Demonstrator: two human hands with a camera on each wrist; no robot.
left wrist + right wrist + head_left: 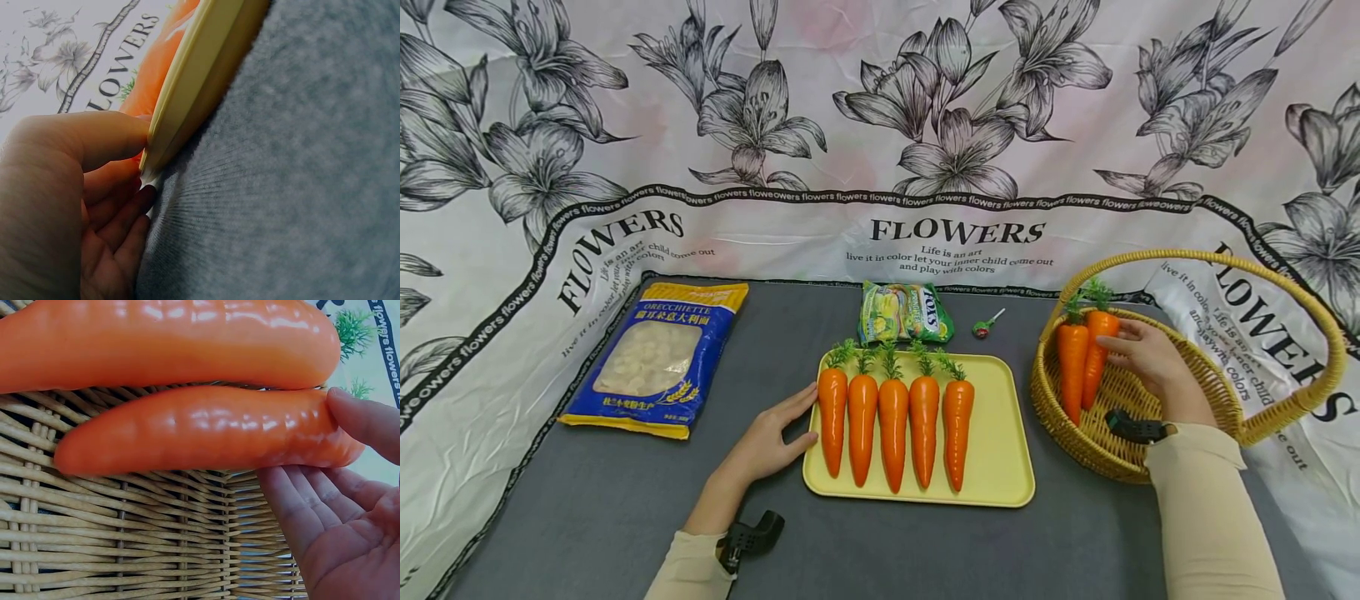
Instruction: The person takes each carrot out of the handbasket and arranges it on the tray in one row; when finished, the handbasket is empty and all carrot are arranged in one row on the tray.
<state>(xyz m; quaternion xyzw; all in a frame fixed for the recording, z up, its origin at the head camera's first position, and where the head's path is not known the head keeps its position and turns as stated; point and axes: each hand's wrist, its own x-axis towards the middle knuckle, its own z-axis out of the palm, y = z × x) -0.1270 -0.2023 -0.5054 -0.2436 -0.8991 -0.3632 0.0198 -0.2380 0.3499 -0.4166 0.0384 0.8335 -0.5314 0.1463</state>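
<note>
A wicker basket (1206,367) with a tall handle stands at the right. Inside its left part, two orange carrots with green tops lean side by side. My right hand (1150,362) reaches into the basket and grips the right-hand carrot (1096,354), thumb on one side and fingers on the other in the right wrist view. The other carrot (1072,367) lies just left of it. My left hand (775,437) touches the left edge of a yellow tray (1000,442) with its thumb and fingers extended. Several carrots (892,429) lie in a row on that tray, tops pointing away.
A blue and yellow bag of orecchiette pasta (655,358) lies at the left. Behind the tray are a green snack packet (906,312) and a small lollipop (983,327). A flower-printed cloth (955,125) hangs behind the grey table (760,550).
</note>
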